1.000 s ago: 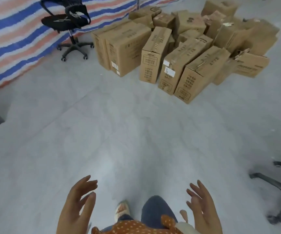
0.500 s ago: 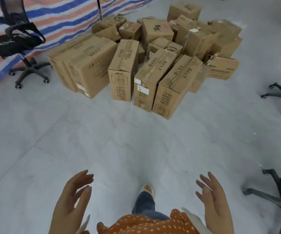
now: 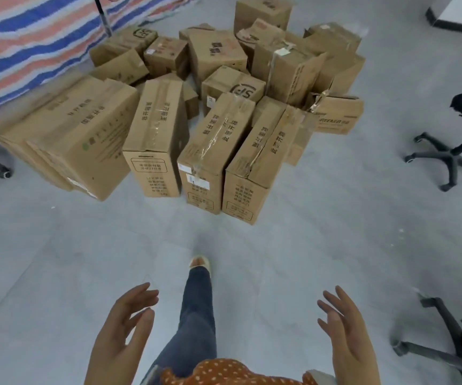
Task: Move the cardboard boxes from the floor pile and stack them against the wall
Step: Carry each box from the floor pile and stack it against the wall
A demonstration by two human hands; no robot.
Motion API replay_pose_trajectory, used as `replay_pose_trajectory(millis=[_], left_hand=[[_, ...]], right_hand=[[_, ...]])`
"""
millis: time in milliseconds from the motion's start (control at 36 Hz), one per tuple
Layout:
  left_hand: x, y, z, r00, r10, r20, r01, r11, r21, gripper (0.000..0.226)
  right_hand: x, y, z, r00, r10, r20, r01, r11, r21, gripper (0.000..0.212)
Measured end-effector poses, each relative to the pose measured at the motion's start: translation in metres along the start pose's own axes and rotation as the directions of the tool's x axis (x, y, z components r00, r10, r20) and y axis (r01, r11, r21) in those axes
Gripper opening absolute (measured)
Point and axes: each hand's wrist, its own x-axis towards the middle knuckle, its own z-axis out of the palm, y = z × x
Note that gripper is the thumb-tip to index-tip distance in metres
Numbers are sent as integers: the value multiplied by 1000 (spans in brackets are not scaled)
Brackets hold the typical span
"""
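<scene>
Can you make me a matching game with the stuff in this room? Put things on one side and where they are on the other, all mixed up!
Things:
1. striped blue, red and white tarp
2. black swivel office chair
3. pile of brown cardboard boxes
4. left hand

Places:
A. right edge
B. bottom, open, holding nothing
C. top left corner
D. middle, on the grey floor

Pairs: 1-C, 2-A, 3-D, 4-B

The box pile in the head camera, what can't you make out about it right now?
- Back boxes, head view: lower parts hidden by the front boxes.
- Wall for stacking: only a striped tarp shows, cut off by the top-left edge.
- Small print on the box ends: too small to read.
- Box contents: sealed.
</scene>
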Motion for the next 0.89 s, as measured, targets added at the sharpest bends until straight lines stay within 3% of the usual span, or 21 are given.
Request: replay_pose_trajectory(millis=[83,167,306,444,528,611,639,750,889], left_hand=[[67,9,19,999,21,43,-21,1000,-3,50],[138,25,37,994,35,106,-33,999,-13,29],[238,59,57,985,41,168,-43,999,9,27],[313,68,87,964,-2,266,-22,996,89,29],[355,65,116,937,-36,348,-18,988,150,33],[400,49,155,913,-85,398,-11,973,232,54],[414,39,170,905,-111,412,-2,964,265,52],[469,-6,231,849,-236,472,63,934,353,39],[542,-67,303,831,-319,455,115,899,422,45]], right_hand=[[48,-10,24,999,22,-27,-22,1000,0,65],[99,-21,43,997,35,-68,-36,999,-8,78],[174,-53,73,984,54,-168,-57,998,-13,55],[239,-65,91,971,118,-208,-130,990,-47,54],[276,-60,101,971,168,-168,-180,982,-55,55],[314,-47,115,969,232,-87,-238,969,-69,73],[328,-41,120,963,263,-63,-267,961,-73,78],[391,-12,146,925,381,13,-379,923,-67,42],[481,57,186,894,447,38,-443,892,-90,42]])
